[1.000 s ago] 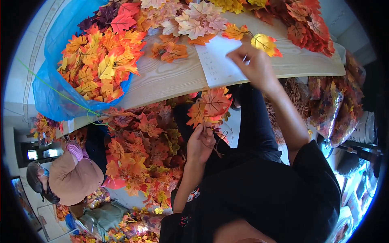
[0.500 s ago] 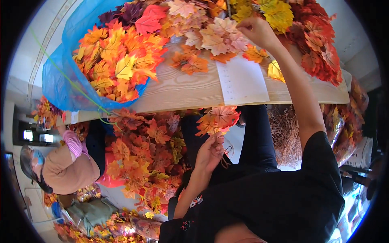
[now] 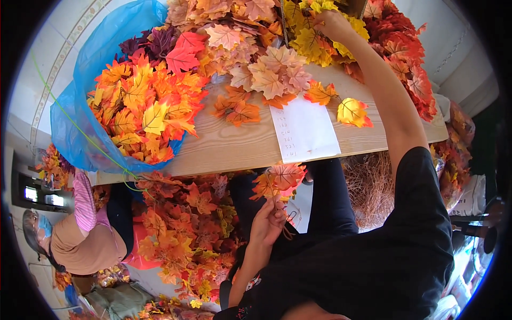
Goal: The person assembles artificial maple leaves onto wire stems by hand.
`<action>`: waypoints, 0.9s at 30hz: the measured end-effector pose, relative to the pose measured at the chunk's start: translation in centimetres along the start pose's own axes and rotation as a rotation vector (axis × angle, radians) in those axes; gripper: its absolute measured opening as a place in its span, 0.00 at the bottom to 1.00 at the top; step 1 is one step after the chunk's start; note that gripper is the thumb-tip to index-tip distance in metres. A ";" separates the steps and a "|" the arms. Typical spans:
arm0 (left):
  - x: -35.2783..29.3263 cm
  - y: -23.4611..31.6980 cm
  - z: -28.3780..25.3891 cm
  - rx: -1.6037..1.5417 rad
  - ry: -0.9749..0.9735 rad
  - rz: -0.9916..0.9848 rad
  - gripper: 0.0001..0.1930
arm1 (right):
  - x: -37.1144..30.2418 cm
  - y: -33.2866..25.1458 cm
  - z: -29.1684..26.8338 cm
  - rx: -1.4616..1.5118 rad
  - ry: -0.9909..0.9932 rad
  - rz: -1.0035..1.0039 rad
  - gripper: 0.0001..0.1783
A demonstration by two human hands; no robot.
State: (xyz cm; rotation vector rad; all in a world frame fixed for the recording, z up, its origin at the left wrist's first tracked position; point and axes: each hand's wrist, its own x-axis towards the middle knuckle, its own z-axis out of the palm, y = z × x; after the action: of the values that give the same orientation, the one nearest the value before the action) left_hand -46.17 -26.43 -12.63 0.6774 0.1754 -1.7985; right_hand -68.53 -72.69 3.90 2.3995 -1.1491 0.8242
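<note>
In my left hand (image 3: 268, 220), closed just off the table's near edge, is a small bunch of orange-red artificial maple leaves (image 3: 285, 178), gripped by the stems. At the far side of the table, my right hand (image 3: 332, 25) reaches in among yellow artificial maple leaves (image 3: 311, 47) with its fingers curled; what they pinch, if anything, I cannot make out. Pale pink leaves (image 3: 274, 72) lie left of the yellow ones. A deep red stack (image 3: 408, 66) stands to their right. Nearer me lie a loose yellow-orange leaf (image 3: 352, 112) and an orange one (image 3: 320, 93).
A blue plastic bag (image 3: 69, 117) full of orange leaves stands on the wooden table (image 3: 224, 152) at left. A white paper (image 3: 306, 133) lies at the near edge. Below are heaped leaves (image 3: 186, 224) and brown stems (image 3: 368, 186). A co-worker (image 3: 88, 240) sits at left.
My right hand has gone from beside the pale pink leaves into the yellow ones. My left hand still holds its bunch. The whole view has shifted, showing more of the table's far side.
</note>
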 end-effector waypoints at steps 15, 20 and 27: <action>1.1 0.3 0.6 0.395 0.065 0.414 0.08 | -11.3 -18.5 -14.3 0.470 -0.205 0.129 0.06; 1.4 -0.1 1.1 0.468 0.170 0.441 0.09 | -23.3 -26.1 -14.8 0.694 -0.491 -0.030 0.03; 1.2 -2.3 1.5 0.603 0.190 0.462 0.09 | -28.9 -29.1 -9.9 0.847 -0.396 0.261 0.07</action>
State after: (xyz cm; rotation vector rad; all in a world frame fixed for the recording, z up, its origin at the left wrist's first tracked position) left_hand -49.05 -27.27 -12.48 1.2065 -0.3894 -1.3290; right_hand -63.43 -32.77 -8.75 3.2567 -1.5005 1.1173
